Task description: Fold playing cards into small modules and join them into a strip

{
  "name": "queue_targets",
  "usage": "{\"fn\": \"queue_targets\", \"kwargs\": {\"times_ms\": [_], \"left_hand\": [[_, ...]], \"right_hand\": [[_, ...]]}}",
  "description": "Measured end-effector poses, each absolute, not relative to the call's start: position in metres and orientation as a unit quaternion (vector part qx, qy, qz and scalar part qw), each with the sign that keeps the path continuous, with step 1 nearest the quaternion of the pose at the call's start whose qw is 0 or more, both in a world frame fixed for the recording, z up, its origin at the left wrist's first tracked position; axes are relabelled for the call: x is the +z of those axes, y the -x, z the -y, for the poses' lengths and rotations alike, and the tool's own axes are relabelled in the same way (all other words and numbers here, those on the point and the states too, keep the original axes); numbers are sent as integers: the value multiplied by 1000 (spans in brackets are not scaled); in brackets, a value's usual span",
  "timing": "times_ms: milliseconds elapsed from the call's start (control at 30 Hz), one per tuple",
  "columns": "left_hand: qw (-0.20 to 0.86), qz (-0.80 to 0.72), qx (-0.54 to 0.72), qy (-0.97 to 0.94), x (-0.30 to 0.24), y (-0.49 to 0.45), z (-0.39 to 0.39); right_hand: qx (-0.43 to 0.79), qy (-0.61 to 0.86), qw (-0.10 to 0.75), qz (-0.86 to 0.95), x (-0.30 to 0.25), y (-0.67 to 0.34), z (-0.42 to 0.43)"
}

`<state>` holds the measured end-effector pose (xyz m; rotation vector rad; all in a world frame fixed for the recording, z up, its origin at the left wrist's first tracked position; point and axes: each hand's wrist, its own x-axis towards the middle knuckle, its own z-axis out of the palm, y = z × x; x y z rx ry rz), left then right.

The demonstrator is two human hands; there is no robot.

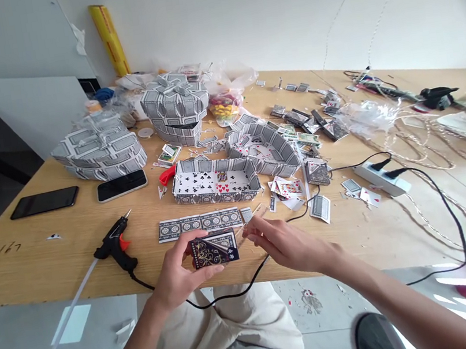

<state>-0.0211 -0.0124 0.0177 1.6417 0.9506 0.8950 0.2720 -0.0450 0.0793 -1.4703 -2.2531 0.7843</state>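
My left hand grips a dark blue pack of playing cards with gold scrollwork, thumb below and fingers above. Just right of the pack, my right hand is closed in a pinch on a thin, see-through strip, whose exact kind I cannot tell. Behind the pack lies a row of patterned card pieces. Farther back stands an open rectangular tray made of playing cards. A black hot glue gun rests to the left of my left hand.
Two phones lie at the left, before a folded-card basket. A lidded card box and an open card tray stand behind. A power strip, cords and loose cards cover the right. The glue gun's cable crosses my lap.
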Motion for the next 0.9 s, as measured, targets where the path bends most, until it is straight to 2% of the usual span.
{"fn": "queue_targets", "kwargs": {"times_ms": [167, 433, 600, 767, 900], "left_hand": [[566, -427, 345, -615, 20, 20, 12], [565, -477, 394, -546, 18, 18, 7], [574, -480, 367, -553, 9, 17, 1], [567, -479, 348, -572, 2, 20, 1], [553, -484, 339, -587, 4, 20, 1]], "right_hand": [[226, 544, 152, 794, 83, -274, 42], [197, 609, 168, 750, 74, -299, 38], [222, 614, 264, 710, 78, -317, 22], [374, 608, 397, 577, 89, -340, -18], [417, 555, 512, 506, 96, -344, -62]]}}
